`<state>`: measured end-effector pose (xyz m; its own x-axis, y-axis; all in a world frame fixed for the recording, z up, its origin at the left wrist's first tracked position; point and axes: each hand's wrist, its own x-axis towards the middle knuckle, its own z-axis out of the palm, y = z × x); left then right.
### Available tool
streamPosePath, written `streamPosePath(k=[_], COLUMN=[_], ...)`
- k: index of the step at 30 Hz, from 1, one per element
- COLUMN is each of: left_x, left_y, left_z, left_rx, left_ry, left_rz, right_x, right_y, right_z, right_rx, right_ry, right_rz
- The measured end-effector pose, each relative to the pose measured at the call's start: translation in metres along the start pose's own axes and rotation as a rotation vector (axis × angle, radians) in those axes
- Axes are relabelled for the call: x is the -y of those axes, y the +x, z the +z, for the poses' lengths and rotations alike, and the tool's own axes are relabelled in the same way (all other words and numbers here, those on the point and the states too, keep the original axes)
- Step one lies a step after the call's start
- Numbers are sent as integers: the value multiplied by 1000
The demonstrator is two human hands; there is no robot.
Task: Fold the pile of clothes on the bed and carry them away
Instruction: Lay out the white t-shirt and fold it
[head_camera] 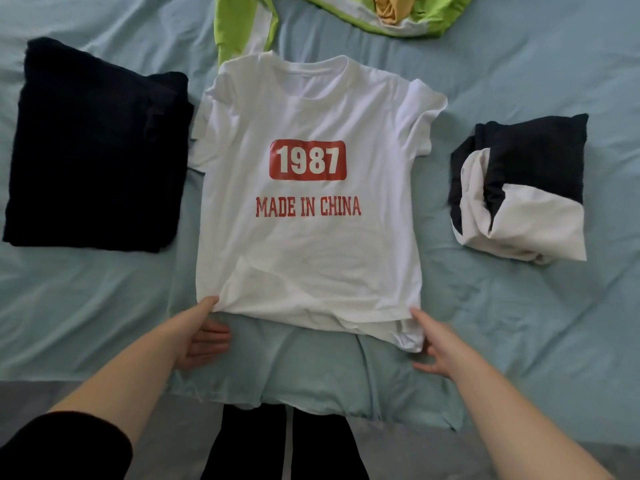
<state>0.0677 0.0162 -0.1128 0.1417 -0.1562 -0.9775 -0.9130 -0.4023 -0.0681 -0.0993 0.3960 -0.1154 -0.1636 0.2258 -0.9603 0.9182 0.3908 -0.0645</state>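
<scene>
Black pile (97, 150) crowds t-shirt (304, 254) left; bare sheet (440, 244) right.

The white T-shirt (308, 258) is thin, matt knit cloth, smooth over the chest and lightly creased along the hem; its red print (307, 160) sits flat and opaque on the weave. Under it the pale blue sheet (519, 323) is soft matt fabric, rumpled. Left of the T-shirt the folded black garment (93, 161) looks thicker and faintly fuzzy. Right of it the black-and-white bundle (519, 188) is smooth cloth. Beyond its collar the lime-green garment (242, 26) looks smooth and sleek
</scene>
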Motion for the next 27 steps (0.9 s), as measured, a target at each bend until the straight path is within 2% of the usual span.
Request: streamPosePath(k=[4, 7, 9, 12, 14, 16, 18, 22, 25, 27], left_x=[-6, -3, 6, 23, 35, 45, 54, 71, 80, 85], left_y=[2, -6, -11, -14, -11, -10, -4, 8, 11, 8], left_z=[10, 7, -5, -19, -20, -14, -6, 7, 4, 3], left_rx=[38, 29, -11, -130, -138, -92, -67, -151, -217, -249], left_ry=[-24, 31, 92, 187, 111, -19, -28, -17, -55, -118], left_rz=[-4, 64, 152, 242, 218, 161, 167, 300, 328, 342], right_x=[-4, -8, -17, -35, -44, -49, -47, -47, -59, -73], right_y=[-1, -3, -5, -7, -8, -10, -8, 5, 9, 7], right_z=[11, 6, 0, -13, -21, -28, -30, -18, -16, -24], right_rx=[-53, -48, -80, -85, -7, 129, 179, -65, -165, -245], right_ry=[-89, -54, -22, -118, -171, -75, 44, 57, 134, 85], right_rz=[-28, -97, -166, -224, -166, -27, 32, -139, -260, -331])
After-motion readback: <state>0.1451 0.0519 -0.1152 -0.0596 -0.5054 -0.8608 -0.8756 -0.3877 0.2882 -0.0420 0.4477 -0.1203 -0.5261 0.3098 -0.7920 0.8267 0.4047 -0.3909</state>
